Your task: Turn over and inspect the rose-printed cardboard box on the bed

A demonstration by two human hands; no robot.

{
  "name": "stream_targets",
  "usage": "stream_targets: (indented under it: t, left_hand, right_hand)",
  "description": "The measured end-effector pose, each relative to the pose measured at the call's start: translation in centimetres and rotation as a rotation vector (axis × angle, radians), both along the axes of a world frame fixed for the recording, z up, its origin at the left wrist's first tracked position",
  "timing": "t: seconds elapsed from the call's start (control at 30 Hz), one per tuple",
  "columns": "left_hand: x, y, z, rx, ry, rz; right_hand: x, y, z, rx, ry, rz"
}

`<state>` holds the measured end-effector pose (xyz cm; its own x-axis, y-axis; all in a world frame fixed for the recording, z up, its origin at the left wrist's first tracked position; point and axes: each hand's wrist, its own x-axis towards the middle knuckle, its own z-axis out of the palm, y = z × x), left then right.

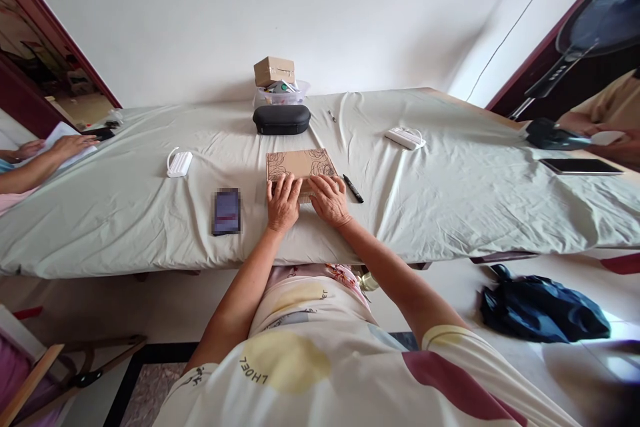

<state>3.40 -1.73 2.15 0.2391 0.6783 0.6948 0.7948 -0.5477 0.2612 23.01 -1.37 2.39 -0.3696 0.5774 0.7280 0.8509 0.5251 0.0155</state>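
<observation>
A flat brown cardboard box (299,164) with printed flower outlines lies on the cloth-covered table (450,193) right in front of me. My left hand (283,201) and my right hand (329,199) rest side by side on its near edge, fingers stretched flat and slightly spread, holding nothing. A black marker (353,188) lies just right of my right hand. A phone (227,211) lies to the left of my left hand.
Behind the box sit a black oval case (281,119), a clear tub (280,93) and a small cardboard box (274,70). White items lie at left (179,163) and right (405,138). Other people's hands show at far left (70,145) and far right (583,123). A dark bag (543,309) lies on the floor.
</observation>
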Motion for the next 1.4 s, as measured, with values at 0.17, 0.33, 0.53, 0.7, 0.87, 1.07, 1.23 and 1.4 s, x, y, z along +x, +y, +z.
stream_targets:
  t: [0.17,0.33,0.53,0.7,0.87,1.07,1.23,1.4]
  left_hand:
    - [0.0,-0.1,0.4,-0.01,0.002,0.013]
    - [0.0,-0.1,0.3,-0.019,-0.015,0.042]
    - [-0.8,0.4,-0.5,-0.054,-0.082,0.095]
    - [-0.6,0.6,-0.7,-0.032,-0.077,-0.042]
    - [-0.6,0.7,-0.7,-0.013,-0.133,-0.086]
    - [-0.8,1.1,-1.1,-0.018,-0.176,-0.098]
    - [-0.9,1.1,-0.9,-0.015,-0.185,-0.099]
    - [-1.0,1.0,-0.8,0.001,-0.19,-0.085]
  right_hand:
    - [2.1,0.7,-0.1,0.073,0.236,-0.075]
    - [2.7,0.9,-0.3,0.119,0.355,0.06]
    - [0.4,-0.2,-0.3,0.128,0.141,0.311]
    - [-0.4,-0.7,-0.6,0.037,0.008,0.308]
    - [0.4,-0.2,-0.4,-0.045,-0.018,0.109]
    - [1.7,0.4,-0.3,-0.016,0.152,-0.058]
    - [2.5,1.1,-0.8,0.024,0.277,-0.07]
    - [2.7,2.2,-2.2,-0.004,0.449,-0.033]
